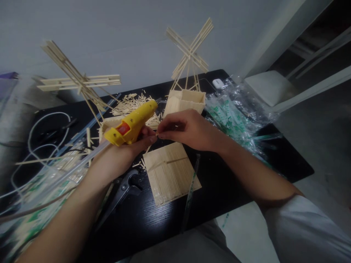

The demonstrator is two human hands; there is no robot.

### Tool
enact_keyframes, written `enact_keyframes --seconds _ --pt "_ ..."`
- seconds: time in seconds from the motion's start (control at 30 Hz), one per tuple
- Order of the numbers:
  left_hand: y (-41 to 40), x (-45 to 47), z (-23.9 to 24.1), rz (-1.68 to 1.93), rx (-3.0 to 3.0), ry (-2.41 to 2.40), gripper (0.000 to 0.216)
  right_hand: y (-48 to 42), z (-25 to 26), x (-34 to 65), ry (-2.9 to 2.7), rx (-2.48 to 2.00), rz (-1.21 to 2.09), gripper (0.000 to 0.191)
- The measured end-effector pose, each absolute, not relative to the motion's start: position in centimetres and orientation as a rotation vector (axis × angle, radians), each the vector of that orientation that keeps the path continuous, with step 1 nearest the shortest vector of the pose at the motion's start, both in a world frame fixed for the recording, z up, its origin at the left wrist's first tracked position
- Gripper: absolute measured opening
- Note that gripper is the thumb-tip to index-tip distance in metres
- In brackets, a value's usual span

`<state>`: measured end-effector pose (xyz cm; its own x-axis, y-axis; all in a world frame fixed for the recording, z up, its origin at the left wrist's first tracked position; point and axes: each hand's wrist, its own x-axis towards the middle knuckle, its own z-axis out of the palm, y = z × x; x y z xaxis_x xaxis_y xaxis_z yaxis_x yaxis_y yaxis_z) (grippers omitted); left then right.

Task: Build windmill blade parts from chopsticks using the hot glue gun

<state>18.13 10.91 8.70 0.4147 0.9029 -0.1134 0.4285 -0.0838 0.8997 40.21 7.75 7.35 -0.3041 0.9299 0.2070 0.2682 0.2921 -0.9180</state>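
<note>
My left hand (120, 155) is wrapped round a yellow glue gun (133, 123) with a red trigger, its nozzle pointing up and to the right. My right hand (189, 129) is pinched at the fingertips on a thin wooden stick, right beside the left thumb. Below both hands a flat square panel of glued sticks (170, 175) lies on the black table (236, 182), with one loose stick across it.
Two stick windmills stand behind: one at the left (78, 82), one at the back (189, 54) on a stick box (185, 101). A pile of cut sticks (131, 104), black pliers (123, 191), white cable (41, 135) and plastic wrappers (236, 117) lie around.
</note>
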Motion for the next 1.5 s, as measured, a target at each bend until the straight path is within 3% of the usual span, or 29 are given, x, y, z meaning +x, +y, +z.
enact_keyframes --seconds 1.5 --pt "11.04 17.77 8.16 0.607 1.731 1.197 0.023 7.67 7.48 40.16 -1.745 -1.088 1.018 0.003"
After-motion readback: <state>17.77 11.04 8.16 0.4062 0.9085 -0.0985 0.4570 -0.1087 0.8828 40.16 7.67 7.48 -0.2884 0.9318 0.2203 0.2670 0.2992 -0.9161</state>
